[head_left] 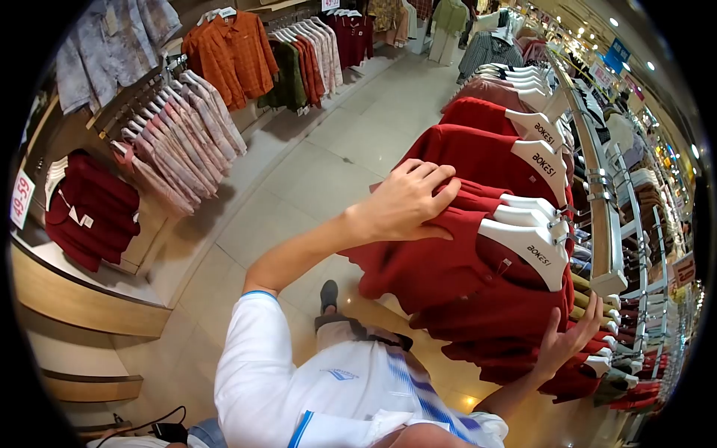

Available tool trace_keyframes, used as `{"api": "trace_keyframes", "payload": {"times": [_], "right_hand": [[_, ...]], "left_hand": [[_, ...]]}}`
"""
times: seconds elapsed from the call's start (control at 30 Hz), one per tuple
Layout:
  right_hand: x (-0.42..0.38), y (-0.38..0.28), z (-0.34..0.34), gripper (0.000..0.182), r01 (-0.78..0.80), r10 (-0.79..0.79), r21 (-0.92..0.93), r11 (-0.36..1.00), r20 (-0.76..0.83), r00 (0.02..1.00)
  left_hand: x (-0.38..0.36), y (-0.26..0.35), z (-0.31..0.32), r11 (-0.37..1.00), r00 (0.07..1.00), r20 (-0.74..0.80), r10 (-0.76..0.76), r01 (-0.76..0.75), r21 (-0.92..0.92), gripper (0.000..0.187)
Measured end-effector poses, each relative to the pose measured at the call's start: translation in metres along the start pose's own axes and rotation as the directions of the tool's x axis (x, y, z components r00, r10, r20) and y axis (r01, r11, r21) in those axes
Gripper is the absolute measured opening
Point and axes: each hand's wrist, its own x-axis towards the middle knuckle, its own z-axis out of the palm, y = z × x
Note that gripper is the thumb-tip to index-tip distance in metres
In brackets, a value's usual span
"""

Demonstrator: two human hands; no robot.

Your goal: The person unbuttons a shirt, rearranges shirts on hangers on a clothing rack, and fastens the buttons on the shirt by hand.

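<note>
Several dark red shirts [455, 246] hang from white hangers [526, 252] printed with "BOKESI". My left hand [411, 200] reaches across to their shoulders. Its fingers lie over the bunched fabric and its thumb presses on the front shirt's shoulder, gripping the cloth between them. Lower right, my right hand [569, 342] is beside the front of the red shirts, palm turned toward them, fingers stretched and thumb apart, holding nothing. A small tag [506, 263] shows at the neckline of the front shirt.
A metal rail [597, 194] carries the hangers, with more racks of clothes to its right. Along the left wall hang patterned shirts [179, 142], an orange shirt [230, 58] and a maroon top [91, 207] beside a price sign [22, 198]. Tiled floor [291, 175] runs between.
</note>
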Motion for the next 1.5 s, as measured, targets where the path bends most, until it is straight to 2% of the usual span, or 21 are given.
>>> {"api": "trace_keyframes", "payload": {"times": [0.03,0.07,0.13,0.17,0.33,0.43,0.53,0.57,0.67,0.7,0.77,0.87,0.93,1.07,1.2,1.27,1.33,1.37,1.4,1.47,1.5], "right_hand": [[0.002,0.004,0.006,0.061,-0.014,0.013,0.011,1.000,0.086,0.996],[0.005,0.006,0.009,0.061,-0.012,0.011,0.015,1.000,0.084,0.996],[0.013,0.007,0.012,0.062,-0.074,0.027,0.139,0.988,0.315,0.949],[0.020,0.004,0.011,0.057,-0.068,-0.013,0.208,0.976,0.364,0.931],[0.026,0.006,0.028,0.054,-0.034,-0.071,0.274,0.961,0.365,0.928],[0.021,0.016,0.046,0.049,0.009,-0.054,0.157,0.988,0.290,0.956],[0.023,0.022,0.062,0.045,-0.048,0.001,0.156,0.987,0.288,0.957],[0.024,0.022,0.069,0.045,-0.133,0.068,0.202,0.970,0.301,0.951],[0.035,0.016,0.073,0.043,-0.291,0.174,0.245,0.925,0.408,0.896],[0.039,0.012,0.073,0.043,-0.360,0.200,0.253,0.898,0.493,0.846],[0.037,0.021,0.076,0.044,-0.357,0.159,0.330,0.874,0.499,0.852],[0.029,0.041,0.099,0.048,-0.027,-0.056,0.391,0.920,0.199,0.979],[0.041,0.021,0.089,0.041,-0.160,0.085,0.292,0.943,0.255,0.963],[0.042,0.018,0.080,0.056,-0.160,0.096,0.267,0.950,0.236,0.967],[0.020,0.025,0.078,0.067,-0.178,0.174,0.219,0.959,0.040,0.984],[-0.007,0.026,0.083,0.073,-0.285,0.314,0.341,0.896,-0.032,0.949],[-0.036,0.022,0.086,0.073,-0.338,0.419,0.466,0.818,-0.080,0.905],[-0.061,0.022,0.095,0.073,-0.427,0.510,0.525,0.737,-0.017,0.860],[-0.080,0.018,0.104,0.072,-0.524,0.618,0.596,0.609,0.057,0.784],[-0.110,-0.005,0.116,0.070,-0.492,0.750,0.860,0.134,0.237,0.617],[-0.130,-0.010,0.119,0.068,-0.625,0.772,0.775,0.091,0.342,0.535]], "left_hand": [[0.001,-0.003,0.002,1.000,1.000,0.003,-0.009,0.009,-0.009,0.074],[0.001,-0.005,0.003,1.000,1.000,0.006,-0.020,0.021,-0.021,0.072],[0.005,-0.008,0.002,0.999,0.999,0.024,-0.024,0.024,-0.034,0.071],[0.007,-0.010,0.001,0.998,0.999,0.044,-0.023,0.025,-0.051,0.069],[0.014,-0.017,0.007,1.000,0.999,0.028,-0.015,0.015,-0.023,0.065],[0.017,-0.023,0.013,1.000,1.000,-0.007,-0.002,0.002,0.015,0.062],[0.023,-0.029,0.020,0.999,1.000,-0.013,-0.002,0.002,0.039,0.060],[0.025,-0.031,0.021,0.999,1.000,-0.009,-0.010,0.010,0.046,0.059],[0.034,-0.037,0.022,0.999,1.000,-0.007,-0.014,0.015,0.047,0.059],[0.036,-0.041,0.026,0.999,1.000,-0.019,-0.022,0.023,0.049,0.059],[0.041,-0.044,0.028,0.999,1.000,-0.005,-0.020,0.020,0.034,0.058],[0.047,-0.050,0.034,1.000,1.000,0.012,-0.016,0.016,0.018,0.058],[0.050,-0.052,0.038,0.997,0.998,0.012,-0.068,0.068,0.042,0.059],[0.051,-0.052,0.041,0.997,0.997,0.031,-0.073,0.074,-0.007,0.064],[0.035,-0.058,0.046,0.994,0.995,-0.038,-0.091,0.088,-0.068,0.076],[0.006,-0.068,0.059,0.966,0.978,-0.143,-0.152,0.117,-0.231,0.079],[-0.029,-0.072,0.079,0.812,0.886,0.006,-0.464,0.427,-0.399,0.076],[-0.050,-0.074,0.097,0.721,0.817,0.007,-0.576,0.512,-0.466,0.076],[-0.070,-0.073,0.114,0.613,0.731,0.022,-0.682,0.588,-0.528,0.075],[-0.097,-0.052,0.137,0.550,0.714,0.019,-0.700,0.556,-0.623,0.072],[-0.125,-0.051,0.158,0.485,0.699,0.132,-0.702,0.606,-0.630,0.069]]}}
